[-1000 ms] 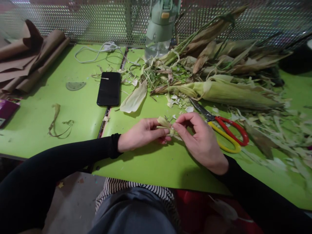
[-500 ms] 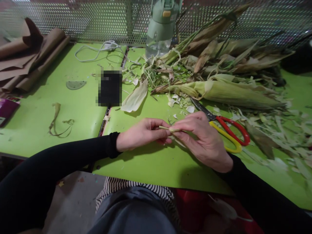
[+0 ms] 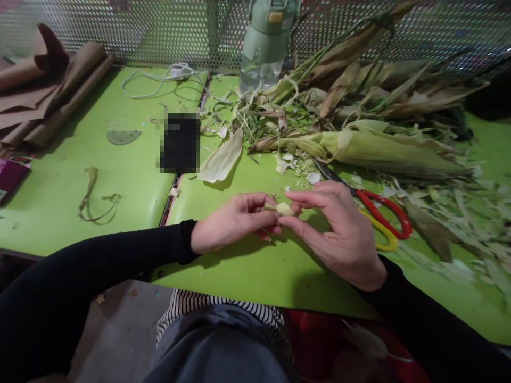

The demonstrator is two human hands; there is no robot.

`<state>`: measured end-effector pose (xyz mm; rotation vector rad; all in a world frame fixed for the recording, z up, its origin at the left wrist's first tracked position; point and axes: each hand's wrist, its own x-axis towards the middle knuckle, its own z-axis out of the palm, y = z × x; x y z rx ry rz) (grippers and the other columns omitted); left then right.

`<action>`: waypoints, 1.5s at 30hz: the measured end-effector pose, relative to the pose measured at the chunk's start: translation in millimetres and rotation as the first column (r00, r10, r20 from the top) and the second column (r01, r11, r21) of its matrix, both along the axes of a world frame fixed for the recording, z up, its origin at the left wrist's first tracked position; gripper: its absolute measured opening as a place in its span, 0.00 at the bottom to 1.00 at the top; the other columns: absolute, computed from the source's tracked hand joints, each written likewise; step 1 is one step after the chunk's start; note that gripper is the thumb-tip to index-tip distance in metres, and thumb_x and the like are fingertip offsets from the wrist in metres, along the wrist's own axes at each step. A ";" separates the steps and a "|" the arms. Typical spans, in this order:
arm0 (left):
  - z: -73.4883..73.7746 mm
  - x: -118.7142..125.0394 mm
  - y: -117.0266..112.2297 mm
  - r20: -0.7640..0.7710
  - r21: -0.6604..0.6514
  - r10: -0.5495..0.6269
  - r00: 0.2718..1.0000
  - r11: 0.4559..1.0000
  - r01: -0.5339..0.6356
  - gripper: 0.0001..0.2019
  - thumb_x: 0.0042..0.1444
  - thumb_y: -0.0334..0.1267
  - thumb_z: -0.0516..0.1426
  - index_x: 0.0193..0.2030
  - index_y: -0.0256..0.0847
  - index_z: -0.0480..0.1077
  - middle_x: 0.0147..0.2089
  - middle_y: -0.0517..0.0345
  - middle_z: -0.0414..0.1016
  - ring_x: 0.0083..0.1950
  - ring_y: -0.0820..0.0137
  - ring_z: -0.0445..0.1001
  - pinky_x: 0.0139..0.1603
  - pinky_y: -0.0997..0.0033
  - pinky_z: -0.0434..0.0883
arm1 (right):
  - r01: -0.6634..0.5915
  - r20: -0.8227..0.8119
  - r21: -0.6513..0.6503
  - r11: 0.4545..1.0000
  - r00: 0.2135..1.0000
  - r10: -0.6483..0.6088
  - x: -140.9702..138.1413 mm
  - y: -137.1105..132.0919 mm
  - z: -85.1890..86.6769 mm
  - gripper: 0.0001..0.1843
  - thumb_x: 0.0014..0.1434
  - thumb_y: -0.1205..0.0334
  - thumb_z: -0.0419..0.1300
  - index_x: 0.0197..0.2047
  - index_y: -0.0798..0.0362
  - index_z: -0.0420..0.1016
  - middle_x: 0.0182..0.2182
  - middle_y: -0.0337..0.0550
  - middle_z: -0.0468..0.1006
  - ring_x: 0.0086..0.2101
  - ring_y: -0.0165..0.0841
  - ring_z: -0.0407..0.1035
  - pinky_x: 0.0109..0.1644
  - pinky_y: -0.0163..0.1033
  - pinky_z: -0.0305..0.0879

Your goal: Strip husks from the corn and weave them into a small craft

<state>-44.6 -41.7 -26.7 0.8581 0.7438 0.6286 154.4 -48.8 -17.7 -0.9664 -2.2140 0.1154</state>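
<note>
Both hands meet low over the green table, working a small pale piece of corn husk. My left hand pinches one end of the husk piece with curled fingers. My right hand pinches the other end between thumb and forefinger. Just behind my right hand lie scissors with red and yellow handles, partly hidden by it. An unhusked corn ear lies behind the scissors.
A heap of dry husks and stalks fills the back right, with scraps strewn to the right. A green bottle stands by the mesh wall. A phone, white cable, husk strip and brown paper lie left.
The thin husk strip stretched between my hands has been folded or rolled into a short wad. My right hand has shifted slightly right and turned; my left hand has hardly moved.
</note>
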 end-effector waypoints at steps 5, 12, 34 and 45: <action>-3.1 3.6 -2.7 0.033 -0.029 0.016 0.999 0.999 -0.015 0.05 0.59 0.33 0.62 0.38 0.34 0.70 0.32 0.59 0.76 0.33 0.77 0.76 0.39 0.74 0.72 | 0.055 0.065 0.298 0.953 0.995 -0.078 -2.4 -1.8 -1.4 0.17 0.59 0.67 0.69 0.50 0.45 0.75 0.31 0.41 0.80 0.33 0.40 0.70 0.45 0.52 0.68; -0.2 2.8 -0.8 0.029 -0.010 0.043 0.999 0.999 -0.043 0.04 0.60 0.31 0.61 0.38 0.34 0.70 0.32 0.60 0.75 0.33 0.78 0.75 0.38 0.74 0.72 | -0.060 0.144 0.210 0.976 0.989 0.030 0.1 -0.4 4.8 0.12 0.62 0.66 0.65 0.47 0.40 0.78 0.34 0.37 0.84 0.35 0.39 0.71 0.47 0.52 0.64; 4.6 0.3 -2.2 -0.284 0.427 0.095 0.954 0.903 0.037 0.09 0.54 0.30 0.58 0.43 0.36 0.68 0.31 0.64 0.70 0.31 0.78 0.68 0.37 0.75 0.69 | -0.129 0.286 0.053 0.990 0.952 0.109 1.1 2.4 10.9 0.08 0.66 0.67 0.55 0.37 0.49 0.75 0.32 0.43 0.76 0.36 0.39 0.69 0.58 0.58 0.67; -5.7 -2.9 -0.8 -0.198 0.437 0.022 0.980 0.897 0.068 0.11 0.58 0.31 0.58 0.47 0.36 0.65 0.39 0.56 0.76 0.41 0.73 0.75 0.45 0.71 0.72 | -0.074 0.284 0.086 0.994 0.958 0.047 4.8 1.1 4.0 0.08 0.66 0.67 0.57 0.37 0.50 0.76 0.33 0.42 0.76 0.36 0.37 0.70 0.60 0.58 0.66</action>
